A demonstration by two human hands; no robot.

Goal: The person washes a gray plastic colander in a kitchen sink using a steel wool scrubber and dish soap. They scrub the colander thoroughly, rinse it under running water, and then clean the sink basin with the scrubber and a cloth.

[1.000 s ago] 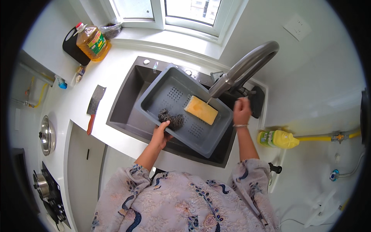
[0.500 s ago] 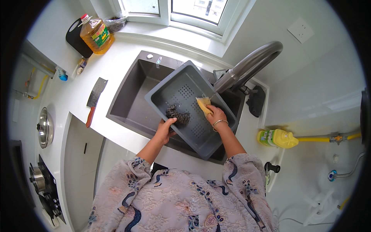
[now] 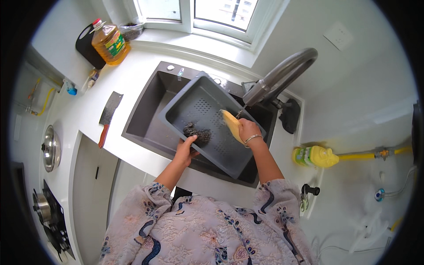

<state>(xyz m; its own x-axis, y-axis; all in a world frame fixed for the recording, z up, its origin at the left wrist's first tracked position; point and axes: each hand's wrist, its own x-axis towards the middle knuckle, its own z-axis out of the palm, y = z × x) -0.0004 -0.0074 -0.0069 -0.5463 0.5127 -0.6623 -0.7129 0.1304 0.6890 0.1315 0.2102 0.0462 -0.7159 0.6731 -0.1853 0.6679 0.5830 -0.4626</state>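
A grey drain basket [image 3: 216,99] with perforated patches in its floor is tilted over the dark sink [image 3: 148,108]. My left hand [image 3: 184,152] grips its near left rim, fingers outside and thumb over the edge. By that thumb, inside the basket, lies a dark, wiry clump like a steel wool scourer [image 3: 198,134]. My right hand [image 3: 251,131], a bangle at its wrist, is closed around a yellow sponge [image 3: 232,125] above the basket floor. Just beyond that hand, a little water runs from the grey faucet [image 3: 256,93].
A cleaver [image 3: 108,112] with a reddish handle lies on the white counter left of the sink. An oil jug [image 3: 110,44] and a black board [image 3: 87,46] stand at the back left. To the right are a yellow bottle [image 3: 316,156] and a dark cloth [image 3: 289,115].
The basket has shifted slightly left in view. My right hand has turned the sponge more upright, and water now shows beneath the faucet. My left hand keeps its hold on the rim.
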